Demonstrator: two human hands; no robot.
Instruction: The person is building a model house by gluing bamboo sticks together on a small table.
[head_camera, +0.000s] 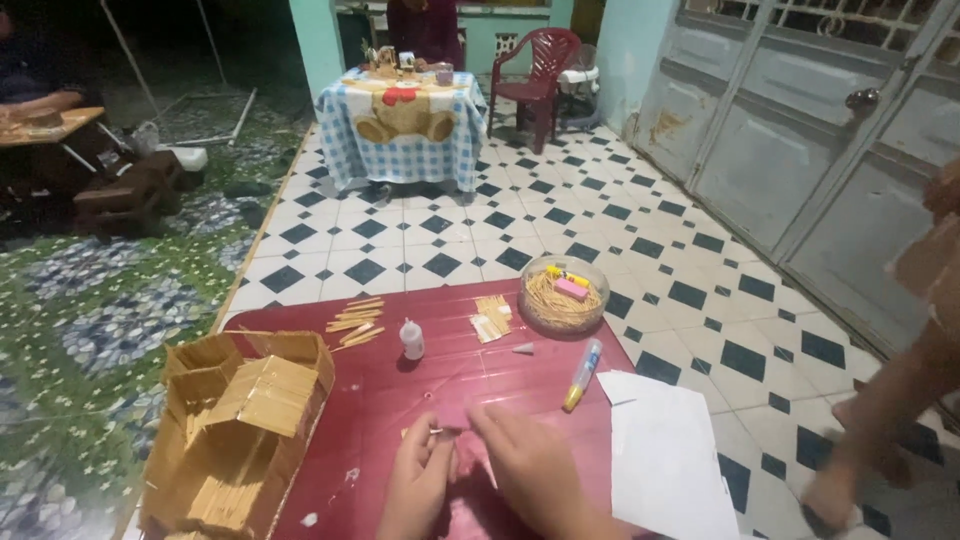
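Note:
My left hand (418, 483) and my right hand (530, 468) meet over the near edge of a dark red table (480, 375). Together they pinch a small thin piece (447, 428), fingertips touching it from both sides; what the piece is made of is too blurred to tell. To the left stands a model house of wooden sticks (235, 430). Behind my hands lie a small white glue bottle (411, 340), loose wooden sticks (355, 322), a short stack of sticks (491, 318) and a yellow-tipped glue tube (581, 375).
A clear bowl of thin sticks (563, 296) sits at the table's far right corner, a white sheet (665, 455) at the near right. Another person's legs (880, 400) pass on the right. Beyond stand a checked-cloth table (400, 125), a red plastic chair (535, 85) and grey doors (800, 130).

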